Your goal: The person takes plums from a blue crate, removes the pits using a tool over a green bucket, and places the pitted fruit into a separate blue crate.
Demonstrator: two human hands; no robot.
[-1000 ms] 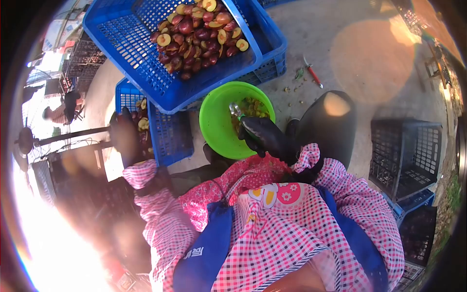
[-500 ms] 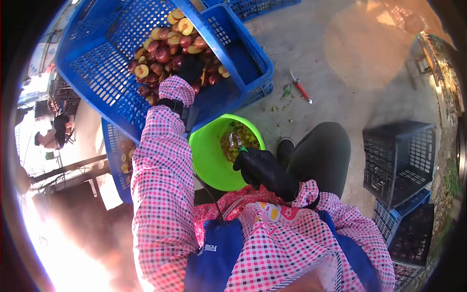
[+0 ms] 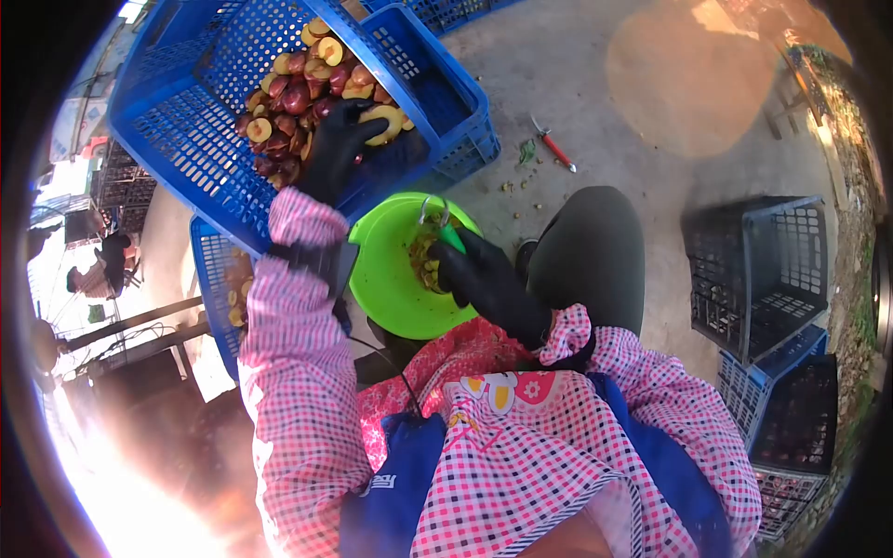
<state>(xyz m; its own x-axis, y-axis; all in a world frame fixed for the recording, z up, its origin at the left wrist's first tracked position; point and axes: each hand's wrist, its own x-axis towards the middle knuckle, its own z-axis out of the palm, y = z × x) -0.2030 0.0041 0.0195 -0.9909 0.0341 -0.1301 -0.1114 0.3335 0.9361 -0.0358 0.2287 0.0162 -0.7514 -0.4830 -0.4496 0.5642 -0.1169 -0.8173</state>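
Note:
My left hand, in a black glove, is inside the tilted blue crate. Its fingers and thumb close round a yellow-fleshed fruit half. Behind it lies a heap of red-skinned fruit, many of them cut in half; they look like plums. My right hand, also gloved in black, grips the green handle of a pitting tool with a curved metal loop. That tool is over the bright green bucket, where small yellowish-brown bits lie, partly hidden by the hand.
Red-handled pruning shears lie on the concrete floor among scraps. A second blue crate supports the tilted one. Black crates stand at the right. Another blue crate with fruit is at the left. A person sits farther back.
My left hand has drawn back from the heap toward me and now holds a fruit half. My right hand has lifted the pitting tool slightly, its loop turning upward.

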